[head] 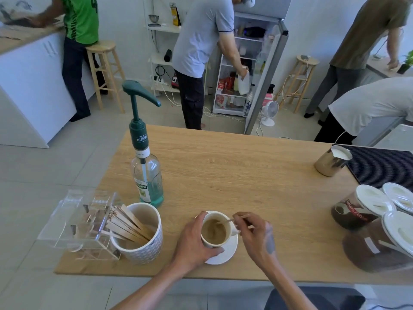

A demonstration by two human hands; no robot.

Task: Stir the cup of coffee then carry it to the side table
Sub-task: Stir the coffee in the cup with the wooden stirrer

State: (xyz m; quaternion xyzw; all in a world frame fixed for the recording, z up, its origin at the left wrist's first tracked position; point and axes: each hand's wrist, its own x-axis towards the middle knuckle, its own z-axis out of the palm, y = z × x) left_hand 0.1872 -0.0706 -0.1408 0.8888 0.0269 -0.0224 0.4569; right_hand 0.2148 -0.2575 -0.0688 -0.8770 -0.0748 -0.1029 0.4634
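A white cup (215,230) full of milky coffee stands on a white saucer (225,253) near the front edge of the wooden table (234,175). My left hand (196,240) wraps around the cup's left side and steadies it. My right hand (254,233) pinches a thin wooden stirrer (228,220), whose tip dips into the coffee. The cup's handle points right, toward my right hand.
A patterned mug of wooden stirrers (138,233) and a clear acrylic box (78,222) sit to the left. A syrup pump bottle (146,166) stands behind them. A steel milk jug (333,161), a black mat (384,164) and coffee jars (371,220) occupy the right. Several people stand beyond the table.
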